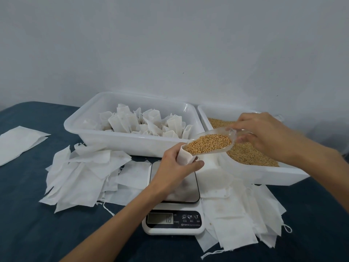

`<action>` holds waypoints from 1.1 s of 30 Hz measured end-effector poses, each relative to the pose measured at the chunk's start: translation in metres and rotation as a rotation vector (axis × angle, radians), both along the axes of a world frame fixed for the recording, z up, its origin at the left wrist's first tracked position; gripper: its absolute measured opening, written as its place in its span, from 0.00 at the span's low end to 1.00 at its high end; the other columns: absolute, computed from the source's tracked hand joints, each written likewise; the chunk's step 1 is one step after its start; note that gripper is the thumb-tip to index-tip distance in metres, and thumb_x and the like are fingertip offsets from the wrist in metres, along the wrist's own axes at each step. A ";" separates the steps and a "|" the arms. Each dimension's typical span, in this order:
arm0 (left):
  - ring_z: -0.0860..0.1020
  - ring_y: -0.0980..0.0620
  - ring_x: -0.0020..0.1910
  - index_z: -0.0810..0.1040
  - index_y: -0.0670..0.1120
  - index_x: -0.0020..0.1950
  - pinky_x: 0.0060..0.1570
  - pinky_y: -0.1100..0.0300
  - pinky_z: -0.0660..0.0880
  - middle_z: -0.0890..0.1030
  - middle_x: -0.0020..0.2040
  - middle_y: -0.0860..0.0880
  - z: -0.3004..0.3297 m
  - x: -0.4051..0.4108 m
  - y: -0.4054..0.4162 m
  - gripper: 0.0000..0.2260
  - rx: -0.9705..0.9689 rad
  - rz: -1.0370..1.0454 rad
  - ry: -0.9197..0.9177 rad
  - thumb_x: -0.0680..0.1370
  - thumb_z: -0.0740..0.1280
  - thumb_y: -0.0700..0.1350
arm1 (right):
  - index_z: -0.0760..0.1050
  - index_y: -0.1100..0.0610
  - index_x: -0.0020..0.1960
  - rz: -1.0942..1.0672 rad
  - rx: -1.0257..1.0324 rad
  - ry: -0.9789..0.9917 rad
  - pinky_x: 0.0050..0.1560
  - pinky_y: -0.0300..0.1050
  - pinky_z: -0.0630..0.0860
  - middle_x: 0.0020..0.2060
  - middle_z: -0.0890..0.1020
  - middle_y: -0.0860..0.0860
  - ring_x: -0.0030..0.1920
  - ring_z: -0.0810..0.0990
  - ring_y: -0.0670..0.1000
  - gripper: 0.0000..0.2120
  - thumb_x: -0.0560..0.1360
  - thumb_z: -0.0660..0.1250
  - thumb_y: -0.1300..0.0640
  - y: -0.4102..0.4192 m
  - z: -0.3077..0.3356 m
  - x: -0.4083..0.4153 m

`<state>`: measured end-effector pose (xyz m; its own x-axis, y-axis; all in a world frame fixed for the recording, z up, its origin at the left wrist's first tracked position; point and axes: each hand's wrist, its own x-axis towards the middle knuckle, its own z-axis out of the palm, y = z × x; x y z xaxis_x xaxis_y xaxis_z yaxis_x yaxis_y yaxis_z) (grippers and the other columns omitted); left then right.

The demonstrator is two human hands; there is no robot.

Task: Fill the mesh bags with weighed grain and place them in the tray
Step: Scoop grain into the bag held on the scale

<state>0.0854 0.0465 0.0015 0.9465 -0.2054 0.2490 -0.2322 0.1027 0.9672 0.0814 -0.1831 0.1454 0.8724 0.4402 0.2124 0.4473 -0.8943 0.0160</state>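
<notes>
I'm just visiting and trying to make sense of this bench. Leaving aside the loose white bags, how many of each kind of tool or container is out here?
White plastic tubs: 2, the tray of filled bags and the grain tub
Digital scales: 1, the scale
Clear scoops: 1, the scoop, full of grain
Total: 4

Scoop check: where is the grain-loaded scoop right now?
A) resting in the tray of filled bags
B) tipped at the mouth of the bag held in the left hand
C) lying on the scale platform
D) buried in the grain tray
B: the right hand holds the clear scoop, full of grain, with its lip at the open mouth of the mesh bag gripped by the left hand, above the scale.
</notes>
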 end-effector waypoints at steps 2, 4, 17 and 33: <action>0.83 0.58 0.45 0.83 0.49 0.57 0.46 0.69 0.78 0.86 0.45 0.51 0.000 0.000 0.001 0.13 -0.004 -0.005 0.000 0.75 0.79 0.40 | 0.82 0.51 0.62 0.007 0.001 -0.002 0.54 0.50 0.73 0.48 0.80 0.50 0.47 0.79 0.52 0.14 0.78 0.70 0.58 0.001 0.001 -0.001; 0.83 0.58 0.46 0.83 0.49 0.57 0.46 0.69 0.78 0.86 0.46 0.49 0.000 0.000 0.001 0.14 -0.009 -0.003 0.005 0.74 0.79 0.40 | 0.82 0.51 0.62 0.002 -0.007 -0.001 0.54 0.50 0.72 0.48 0.80 0.51 0.47 0.79 0.52 0.13 0.78 0.70 0.58 0.001 0.001 -0.001; 0.85 0.50 0.51 0.83 0.51 0.58 0.48 0.63 0.81 0.87 0.48 0.51 -0.001 0.001 0.001 0.15 -0.001 -0.001 0.030 0.73 0.80 0.43 | 0.82 0.53 0.63 -0.007 -0.039 -0.018 0.55 0.53 0.72 0.49 0.80 0.52 0.49 0.79 0.53 0.14 0.78 0.70 0.59 0.005 0.000 0.000; 0.83 0.55 0.48 0.83 0.49 0.56 0.54 0.56 0.80 0.86 0.47 0.52 -0.001 0.005 0.006 0.16 -0.003 -0.049 0.059 0.70 0.80 0.47 | 0.82 0.52 0.63 -0.023 -0.047 -0.029 0.56 0.52 0.71 0.48 0.80 0.52 0.48 0.78 0.54 0.14 0.79 0.69 0.57 0.004 -0.004 0.005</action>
<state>0.0908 0.0523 0.0005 0.9483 -0.2516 0.1935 -0.1691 0.1153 0.9788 0.0866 -0.1786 0.1413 0.8761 0.4305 0.2170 0.4257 -0.9021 0.0706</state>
